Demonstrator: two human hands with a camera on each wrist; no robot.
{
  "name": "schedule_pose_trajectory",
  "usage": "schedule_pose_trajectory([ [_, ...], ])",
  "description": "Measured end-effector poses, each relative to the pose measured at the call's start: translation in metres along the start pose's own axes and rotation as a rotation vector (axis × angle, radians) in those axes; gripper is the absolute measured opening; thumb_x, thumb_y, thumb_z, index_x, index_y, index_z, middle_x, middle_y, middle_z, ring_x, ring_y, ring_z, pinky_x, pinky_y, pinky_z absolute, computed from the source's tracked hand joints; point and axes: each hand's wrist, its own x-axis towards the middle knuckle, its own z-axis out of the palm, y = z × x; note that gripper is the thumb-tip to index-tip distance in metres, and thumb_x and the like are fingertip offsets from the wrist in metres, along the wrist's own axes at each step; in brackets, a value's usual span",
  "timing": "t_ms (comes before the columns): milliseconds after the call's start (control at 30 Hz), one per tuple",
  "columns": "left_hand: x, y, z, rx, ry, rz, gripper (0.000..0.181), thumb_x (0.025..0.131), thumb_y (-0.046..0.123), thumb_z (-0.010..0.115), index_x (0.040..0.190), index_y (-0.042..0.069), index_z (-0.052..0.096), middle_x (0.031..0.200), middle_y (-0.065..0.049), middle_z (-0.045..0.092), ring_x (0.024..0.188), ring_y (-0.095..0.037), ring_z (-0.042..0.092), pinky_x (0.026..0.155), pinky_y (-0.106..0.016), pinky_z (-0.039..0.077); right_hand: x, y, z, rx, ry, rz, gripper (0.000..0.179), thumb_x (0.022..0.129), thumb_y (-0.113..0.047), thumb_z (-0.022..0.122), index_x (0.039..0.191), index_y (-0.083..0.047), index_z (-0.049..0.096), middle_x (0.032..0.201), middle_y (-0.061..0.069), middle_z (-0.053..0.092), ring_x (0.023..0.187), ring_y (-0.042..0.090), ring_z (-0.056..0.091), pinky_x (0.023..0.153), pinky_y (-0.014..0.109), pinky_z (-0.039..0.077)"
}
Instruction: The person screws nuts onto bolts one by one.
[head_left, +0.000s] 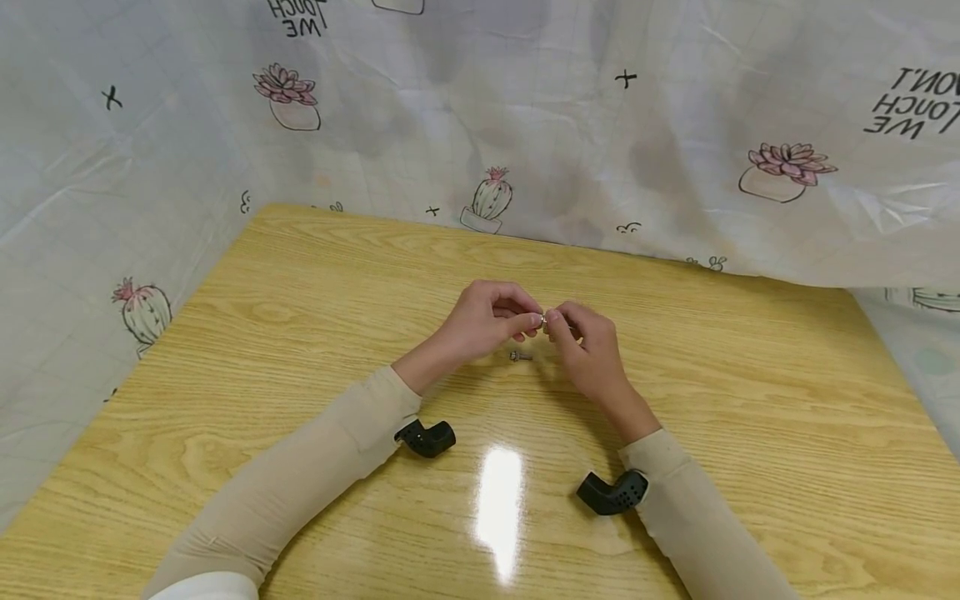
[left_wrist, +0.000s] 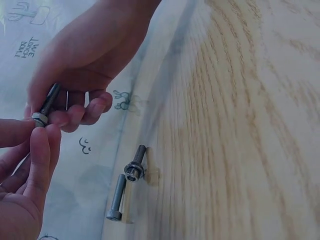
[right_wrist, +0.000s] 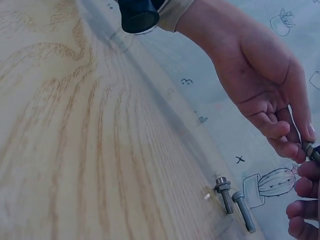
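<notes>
Bolt sideways, threaded shank rightward

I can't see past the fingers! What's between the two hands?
A bolt, held by the left hand and right hand. The left wrist view shows it best.

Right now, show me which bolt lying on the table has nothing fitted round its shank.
The bare bolt, lower of the two in the left wrist view; the other bolt there has a nut-like collar beside its head.
</notes>
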Motion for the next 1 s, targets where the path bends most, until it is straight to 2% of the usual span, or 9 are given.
schedule_pose_trajectory([
  [100,0.000,-0.001,0.000,-0.005,0.002,0.002,0.009,0.092,0.008,0.065,0.098,0.004,0.070,0.098,-0.021,0.070,0.088,-0.038,0.069,0.078,-0.046,0.058,0.000,0.000,0.001,0.006,0.000,-0.006,0.012,0.097,-0.007,0.054,0.091,-0.003,0.065,0.083,0.008,0.065,0.069,0.008,0.056,0.061,0.022,0.045],
  [200,-0.001,-0.002,0.000,-0.008,0.010,0.006,0.009,0.093,0.008,0.064,0.098,0.005,0.070,0.096,-0.017,0.071,0.087,-0.039,0.069,0.078,-0.047,0.058,-0.001,-0.002,0.002,0.033,0.008,-0.029,0.008,0.092,-0.004,0.060,0.099,-0.003,0.063,0.092,0.009,0.065,0.076,0.006,0.060,0.061,0.020,0.045],
  [400,-0.002,-0.004,-0.001,-0.008,0.014,0.015,0.008,0.092,0.008,0.065,0.097,0.004,0.070,0.093,-0.013,0.071,0.087,-0.039,0.069,0.078,-0.048,0.058,-0.002,-0.003,0.004,0.054,0.027,-0.065,0.010,0.089,-0.004,0.064,0.099,-0.003,0.062,0.091,0.006,0.065,0.075,0.004,0.063,0.057,0.020,0.045],
  [633,-0.003,-0.005,-0.002,0.013,0.009,0.034,0.008,0.092,0.008,0.065,0.096,0.004,0.071,0.095,-0.018,0.071,0.086,-0.039,0.069,0.077,-0.048,0.058,-0.004,-0.004,0.004,0.024,0.004,-0.023,0.009,0.091,-0.006,0.063,0.100,-0.004,0.063,0.093,0.008,0.067,0.080,0.010,0.065,0.060,0.021,0.047],
  [733,-0.003,-0.006,-0.006,0.020,0.021,0.030,0.008,0.092,0.010,0.065,0.097,0.005,0.071,0.095,-0.017,0.071,0.087,-0.038,0.069,0.079,-0.047,0.058,-0.004,-0.004,0.002,0.015,-0.007,-0.001,0.014,0.094,-0.009,0.061,0.106,-0.005,0.063,0.099,0.008,0.067,0.082,0.013,0.064,0.065,0.022,0.049],
  [833,-0.002,-0.006,-0.014,0.016,0.059,0.018,0.009,0.092,0.011,0.066,0.097,0.006,0.070,0.094,-0.017,0.072,0.088,-0.038,0.068,0.081,-0.047,0.057,-0.002,-0.004,-0.003,-0.017,0.004,0.018,0.017,0.095,-0.011,0.059,0.111,-0.007,0.063,0.103,0.007,0.066,0.081,0.015,0.062,0.068,0.023,0.050],
  [1000,-0.003,-0.003,-0.023,-0.003,0.083,0.015,0.010,0.091,0.011,0.067,0.098,0.005,0.070,0.094,-0.020,0.071,0.091,-0.041,0.067,0.084,-0.050,0.055,0.000,-0.004,-0.011,-0.057,0.010,0.006,0.012,0.094,-0.010,0.062,0.105,-0.007,0.067,0.096,0.006,0.068,0.077,0.017,0.062,0.065,0.024,0.052],
])
